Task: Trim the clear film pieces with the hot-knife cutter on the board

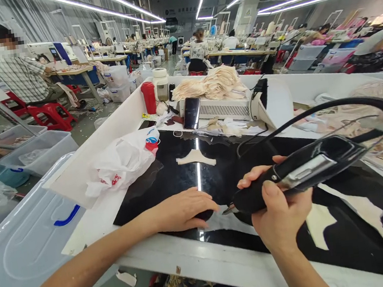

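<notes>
Right hand (280, 209) wrapped round corded tool (305, 168); left hand (185, 209) palm down, loosely uncurled, over black board (173, 182).

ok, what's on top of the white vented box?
Cream fabric pieces, heaped up. They hide most of the top of the white vented box, so anything under the heap can't be seen.

From the person's head, the camera looks forward and slightly down: left hand (187, 209) and right hand (279, 221) near, pillar (245, 16) far.
</notes>
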Available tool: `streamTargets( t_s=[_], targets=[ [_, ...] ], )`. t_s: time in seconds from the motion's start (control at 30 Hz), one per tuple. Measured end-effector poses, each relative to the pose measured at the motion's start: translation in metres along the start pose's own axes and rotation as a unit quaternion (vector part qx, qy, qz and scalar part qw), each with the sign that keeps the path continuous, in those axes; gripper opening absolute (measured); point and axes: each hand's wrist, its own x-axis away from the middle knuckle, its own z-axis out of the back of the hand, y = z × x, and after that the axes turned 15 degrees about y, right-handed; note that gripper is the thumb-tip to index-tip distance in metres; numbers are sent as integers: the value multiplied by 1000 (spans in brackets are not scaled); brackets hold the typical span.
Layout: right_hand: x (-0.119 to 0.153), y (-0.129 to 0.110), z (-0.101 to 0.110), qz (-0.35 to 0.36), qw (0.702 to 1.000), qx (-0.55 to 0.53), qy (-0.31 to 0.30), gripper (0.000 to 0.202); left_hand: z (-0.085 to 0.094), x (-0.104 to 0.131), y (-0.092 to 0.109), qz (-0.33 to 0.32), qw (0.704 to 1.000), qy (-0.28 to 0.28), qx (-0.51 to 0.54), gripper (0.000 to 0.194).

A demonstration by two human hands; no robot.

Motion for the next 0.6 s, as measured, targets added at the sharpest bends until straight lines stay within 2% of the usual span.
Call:
streamTargets(
  t_s=[0.13,0.23,0.4,0.6],
  targets=[
    [3,0,0,-8,1000,8,-6,43,3,-13,-8,26,997,-68,40,55],
    [5,0,1,-12,1000,15,-15,43,2,-17,-13,30,994,-93,56,58],
    [7,5,2,-7,1000,11,-24,43,-2,-16,-18,36,993,-82,77,63],
    [7,9,-3,-1,1000,-3,-3,43,-7,-16,-18,25,994,-74,72,72]
  ],
)
